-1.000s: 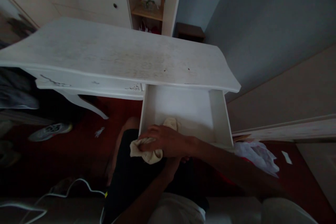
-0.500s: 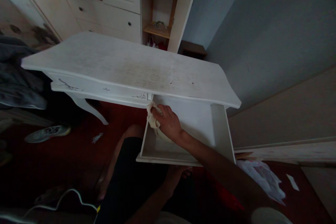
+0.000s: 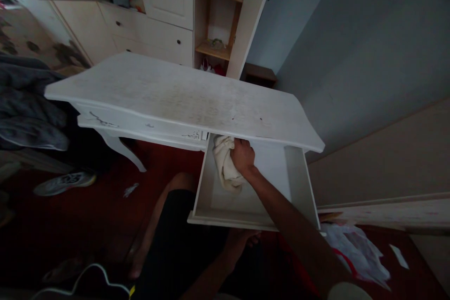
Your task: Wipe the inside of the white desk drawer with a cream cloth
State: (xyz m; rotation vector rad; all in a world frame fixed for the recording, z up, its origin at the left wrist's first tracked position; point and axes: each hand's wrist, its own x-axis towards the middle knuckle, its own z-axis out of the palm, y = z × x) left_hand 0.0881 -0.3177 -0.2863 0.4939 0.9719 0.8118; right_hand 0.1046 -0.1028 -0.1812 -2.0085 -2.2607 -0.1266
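Cloth shifted from the drawer's left side wall to its inner left part, close under the worktop edge: right-hand fingers (image 3: 240, 142) are clenched on the cream cloth (image 3: 225, 161), and the drawer floor now appears to be reached. Beyond, the drawer (image 3: 232, 220) is left pulled out from the white worktop (image 3: 158, 82). Left hand (image 3: 236, 244) is held below the drawer front, its grasp not discernible.
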